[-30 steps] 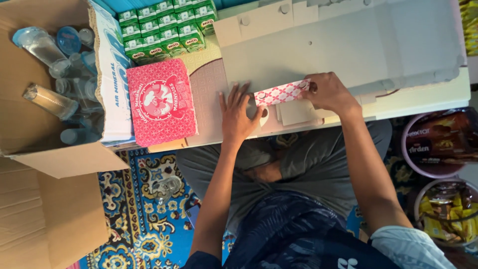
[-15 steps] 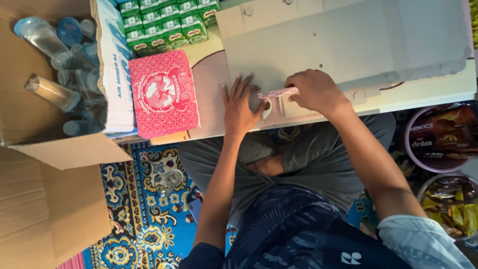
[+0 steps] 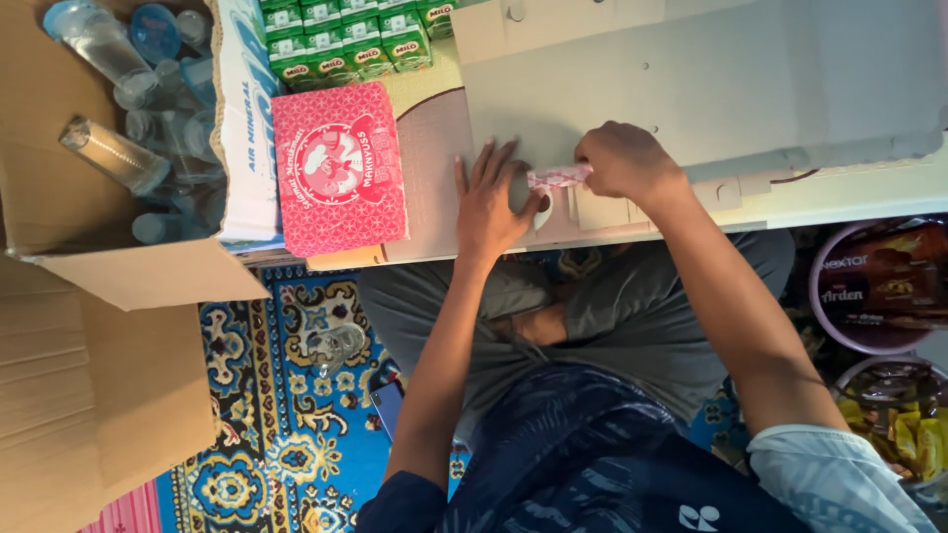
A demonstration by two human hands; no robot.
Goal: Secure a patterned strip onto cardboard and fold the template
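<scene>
I am in the middle of folding a flat, unassembled cardboard box (image 3: 691, 89) that lies on the low table in front of me. My left hand (image 3: 491, 202) is spread open, palm down, fingers splayed, pressing a panel of the cardboard flat near the table's near edge. My right hand (image 3: 622, 161) is curled closed around a small pink-and-white patterned strip (image 3: 556, 177), pinching one end of it just beside my left fingertips; whether this is a flap of the box itself or a separate piece of wrapping I cannot tell. The two hands are close together, nearly touching at the strip. To my left on the table lies a finished pink patterned box (image 3: 339, 168), lying flat and apart from my hands, with rows of small green drink cartons (image 3: 346, 35) beyond it. Further left stands an open brown carton (image 3: 59, 197) holding plastic water cups (image 3: 118, 158). By my judgement the step in hand is seating or tucking this strip against the grey card while the left hand pins the panel down. The next move seems to call for steady pressure from the flat hand, so that the card does not slide, and a careful pull or push with the pinching fingers along the fold line.
</scene>
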